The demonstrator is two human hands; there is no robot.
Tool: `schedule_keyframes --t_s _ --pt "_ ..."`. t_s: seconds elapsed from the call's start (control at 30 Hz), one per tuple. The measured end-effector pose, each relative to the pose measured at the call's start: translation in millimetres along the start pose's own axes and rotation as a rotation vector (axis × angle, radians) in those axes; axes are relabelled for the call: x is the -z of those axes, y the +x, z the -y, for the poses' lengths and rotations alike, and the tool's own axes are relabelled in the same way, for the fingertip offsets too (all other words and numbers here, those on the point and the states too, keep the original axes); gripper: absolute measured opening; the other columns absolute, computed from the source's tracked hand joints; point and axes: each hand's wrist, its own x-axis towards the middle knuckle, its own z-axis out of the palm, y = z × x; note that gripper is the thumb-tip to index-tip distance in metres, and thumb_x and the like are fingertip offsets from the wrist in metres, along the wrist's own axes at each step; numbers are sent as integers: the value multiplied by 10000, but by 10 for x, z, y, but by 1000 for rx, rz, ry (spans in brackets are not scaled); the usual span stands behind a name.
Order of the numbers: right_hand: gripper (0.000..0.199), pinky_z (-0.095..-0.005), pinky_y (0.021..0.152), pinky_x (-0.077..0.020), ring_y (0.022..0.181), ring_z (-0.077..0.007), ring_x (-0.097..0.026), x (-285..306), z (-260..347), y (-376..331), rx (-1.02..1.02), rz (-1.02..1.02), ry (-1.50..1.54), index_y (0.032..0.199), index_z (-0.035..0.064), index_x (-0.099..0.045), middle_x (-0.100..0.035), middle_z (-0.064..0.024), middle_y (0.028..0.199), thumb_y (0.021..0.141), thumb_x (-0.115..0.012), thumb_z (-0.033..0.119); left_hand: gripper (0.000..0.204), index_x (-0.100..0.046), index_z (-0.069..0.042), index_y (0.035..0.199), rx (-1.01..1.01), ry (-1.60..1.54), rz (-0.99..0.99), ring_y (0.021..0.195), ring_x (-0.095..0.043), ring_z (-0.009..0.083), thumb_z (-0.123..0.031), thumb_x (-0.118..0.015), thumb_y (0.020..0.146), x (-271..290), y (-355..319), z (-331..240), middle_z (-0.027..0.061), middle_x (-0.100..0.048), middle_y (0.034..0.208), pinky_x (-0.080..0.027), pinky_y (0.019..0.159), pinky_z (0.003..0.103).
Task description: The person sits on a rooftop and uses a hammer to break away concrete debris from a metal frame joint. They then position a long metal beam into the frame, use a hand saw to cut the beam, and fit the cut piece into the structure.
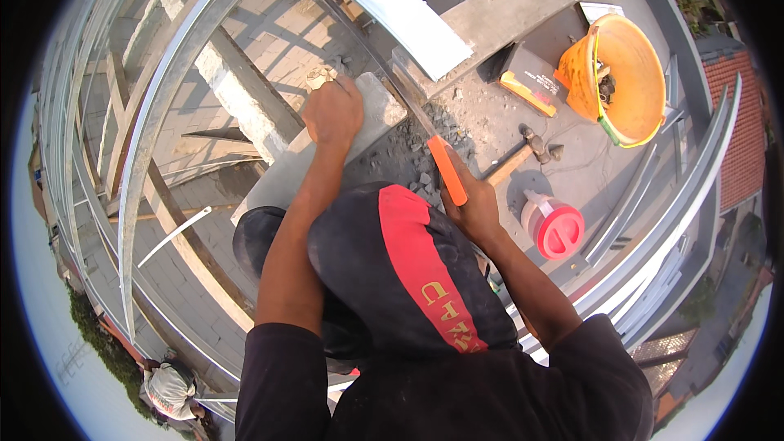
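My right hand is wrapped round the orange handle of a long, narrow metal tool. Its dark, straight shaft runs away to the upper left; the exact kind is unclear. Closed in a fist, my left hand is over a grey slab. A small pale yellowish piece shows just past its knuckles, and whether the fingers hold it is hidden. Broken grey chips lie between my hands. To the right of the tool is a hammer with a wooden handle.
Right of me stand a pink-lidded jug, an orange bucket with bits inside and a dark box. Bent-looking metal channels and wooden beams span the left, over paving far below. Another person is at lower left.
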Motion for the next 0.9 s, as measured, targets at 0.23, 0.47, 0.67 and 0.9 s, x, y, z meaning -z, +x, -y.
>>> schedule_keyframes --t_s 0.23,0.47,0.67,0.9 --pt "736 -505 685 -564 744 -428 -697 -32 -87 259 49 -56 -41 1552 89 -418 -729 -213 1052 862 -676 94 601 -766 74 916 -33 26 -30 916 -720 482 -379 -390 1034 -53 12 -8 318 -731 947 -555 879 534" --pt "753 -492 676 -554 756 -433 -697 69 -15 43 86 -55 167 1568 91 -406 -711 -226 895 865 -675 74 598 -774 62 890 -17 40 -49 890 -728 476 -377 -394 1036 -69 23 26 314 -734 922 -565 863 530" --pt "722 -474 669 -560 766 -425 -703 186 -24 -85 116 -17 122 1550 93 -448 -717 -220 902 863 -672 64 601 -772 62 852 -29 31 -44 863 -728 479 -375 -402 1035 -30 2 -4 313 -732 894 -568 849 532" --pt "720 -476 669 -568 752 -415 -705 87 -106 96 21 -3 -40 1546 109 -454 -723 -210 976 858 -662 73 570 -771 60 860 -37 12 -80 857 -728 481 -367 -433 1029 -83 27 22 317 -728 883 -568 837 537"
